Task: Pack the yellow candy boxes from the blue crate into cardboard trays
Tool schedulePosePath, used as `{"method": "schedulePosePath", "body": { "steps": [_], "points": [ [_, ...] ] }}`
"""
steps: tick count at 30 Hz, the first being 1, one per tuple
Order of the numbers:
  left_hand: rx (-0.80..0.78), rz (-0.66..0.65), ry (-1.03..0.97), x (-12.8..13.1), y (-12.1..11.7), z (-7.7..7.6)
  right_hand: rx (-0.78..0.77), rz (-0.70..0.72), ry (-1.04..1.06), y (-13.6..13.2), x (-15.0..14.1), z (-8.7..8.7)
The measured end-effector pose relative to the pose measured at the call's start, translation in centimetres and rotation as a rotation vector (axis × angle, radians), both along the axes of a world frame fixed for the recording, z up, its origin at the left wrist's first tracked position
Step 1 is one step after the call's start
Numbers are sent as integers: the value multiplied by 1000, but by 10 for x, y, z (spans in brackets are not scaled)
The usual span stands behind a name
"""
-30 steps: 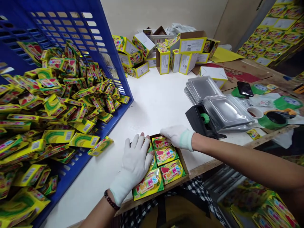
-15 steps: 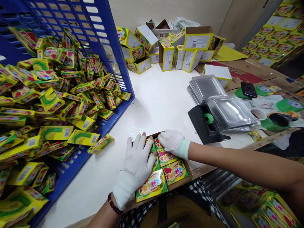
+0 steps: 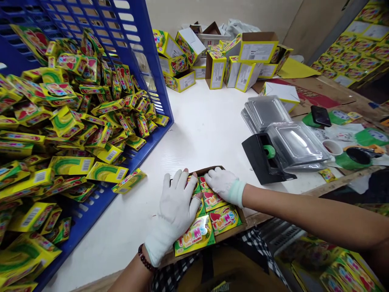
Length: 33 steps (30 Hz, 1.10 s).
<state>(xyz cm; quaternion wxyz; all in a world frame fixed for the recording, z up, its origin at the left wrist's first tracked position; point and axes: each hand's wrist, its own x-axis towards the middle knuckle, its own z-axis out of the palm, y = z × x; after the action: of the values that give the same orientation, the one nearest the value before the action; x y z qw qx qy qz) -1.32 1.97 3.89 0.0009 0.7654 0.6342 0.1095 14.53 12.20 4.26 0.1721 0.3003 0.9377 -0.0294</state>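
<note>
twins boxes face up in a shallow carton at the table edge; filled where visible, cannot tell elsewhere. left hand across them, fingers spread; right hand, fingers bent close, cannot tell if pinching. apparently left: loose boxes in the blue basket.

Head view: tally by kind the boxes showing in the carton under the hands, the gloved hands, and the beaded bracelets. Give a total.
TWINS boxes at least partly visible in the carton: 6
Gloved: 2, left hand and right hand
Beaded bracelet: 1
Total: 9
</note>
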Motion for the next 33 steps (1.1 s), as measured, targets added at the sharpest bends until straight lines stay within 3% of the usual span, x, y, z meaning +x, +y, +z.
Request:
{"method": "schedulePosePath", "body": {
  "steps": [5, 8, 11, 15, 18, 20, 22, 24, 27, 29, 33],
  "points": [
    [4, -20, -95, 3, -3, -3, -73, 2, -33, -6, 4, 0],
    [124, 23, -279, -15, -2, -5, -105, 62, -53, -9, 3, 2],
    [237, 232, -280, -61, 2, -7, -163, 77, -83, -7, 2, 2],
    [3, 602, -59, -137, -6, -10, -250, 62, 42, 0, 11, 0],
    [-97, 701, -127, -160, -21, -14, -332, 21, 294, 4, 19, 3],
    [-72, 668, -269, -151, -25, -11, -371, -47, 518, 6, 19, 13],
    [-6, 563, -600, -125, -24, -1, -497, -174, 669, 7, 15, 28],
    [99, 408, -921, -93, -19, 16, -744, -351, 751, 11, 9, 46],
    [229, 206, -1057, -47, -8, 43, -1052, -510, 893, 24, 7, 71],
    [118, 100, -1215, -26, 0, 55, -1129, -371, 981, 36, 12, 84],
    [-479, -105, -1707, 2, 17, 61, -1205, 38, 892, 51, 27, 95]
  ]
}}
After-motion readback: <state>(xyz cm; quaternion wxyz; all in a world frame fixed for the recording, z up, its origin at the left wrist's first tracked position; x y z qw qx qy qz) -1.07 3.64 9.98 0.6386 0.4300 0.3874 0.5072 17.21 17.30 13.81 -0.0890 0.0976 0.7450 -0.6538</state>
